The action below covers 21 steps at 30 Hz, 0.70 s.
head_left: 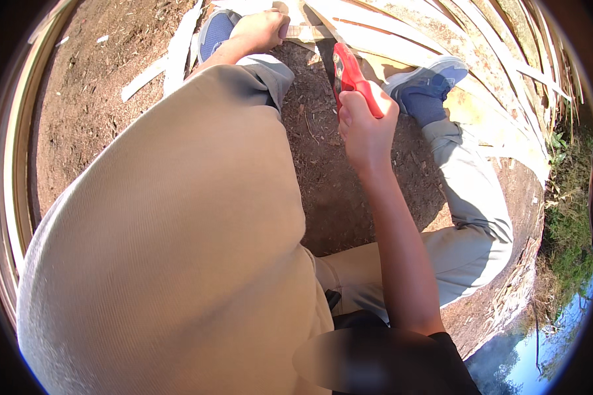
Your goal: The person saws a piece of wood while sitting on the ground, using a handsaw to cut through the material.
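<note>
My right hand (367,122) is wrapped round the red handle of a hand saw (350,72). The saw's blade points away from me, toward a pale wooden strip (310,33) lying across between my feet. Glare makes the contact between blade and wood hard to see. My left hand (262,30) is closed at the left end of that strip, beside my left shoe; its fingertips are partly hidden. Both forearms are stretched out, the left one mostly behind my raised left knee.
Long pale wooden slats (402,29) lie spread at the far side and far right. My blue shoes (435,78) flank the strip. Brown soil (112,72) with wood chips lies underneath. More long boards (18,145) run along the left edge; green plants (570,210) grow at right.
</note>
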Each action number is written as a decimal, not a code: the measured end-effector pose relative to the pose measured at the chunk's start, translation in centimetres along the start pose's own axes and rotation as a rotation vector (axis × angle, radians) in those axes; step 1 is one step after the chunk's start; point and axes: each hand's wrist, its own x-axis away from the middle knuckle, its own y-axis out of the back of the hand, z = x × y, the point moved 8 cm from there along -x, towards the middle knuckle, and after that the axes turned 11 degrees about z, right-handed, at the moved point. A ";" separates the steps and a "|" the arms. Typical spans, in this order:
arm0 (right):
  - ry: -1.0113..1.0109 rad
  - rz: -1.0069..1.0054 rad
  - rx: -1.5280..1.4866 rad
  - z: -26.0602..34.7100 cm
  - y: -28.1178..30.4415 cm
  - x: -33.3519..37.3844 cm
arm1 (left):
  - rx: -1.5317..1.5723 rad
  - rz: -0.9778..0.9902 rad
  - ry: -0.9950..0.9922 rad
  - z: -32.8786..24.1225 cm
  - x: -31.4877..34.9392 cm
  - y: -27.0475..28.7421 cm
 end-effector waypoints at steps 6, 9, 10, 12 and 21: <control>-0.028 0.007 -0.106 -0.4 1.0 6.9 | -0.001 -0.003 0.025 0.7 1.3 0.0; 0.047 -0.020 0.007 -2.5 0.2 3.2 | -0.021 0.013 0.014 -0.4 0.4 -0.4; 0.109 -0.015 0.092 -2.5 -0.4 1.5 | -0.037 -0.001 0.014 -0.1 -0.2 0.2; 0.032 -0.019 0.014 -2.7 0.8 4.6 | -0.060 0.017 0.053 0.4 0.7 -0.2; 0.054 -0.035 0.093 -4.2 0.8 3.0 | -0.067 -0.007 0.021 -0.2 -0.3 -0.2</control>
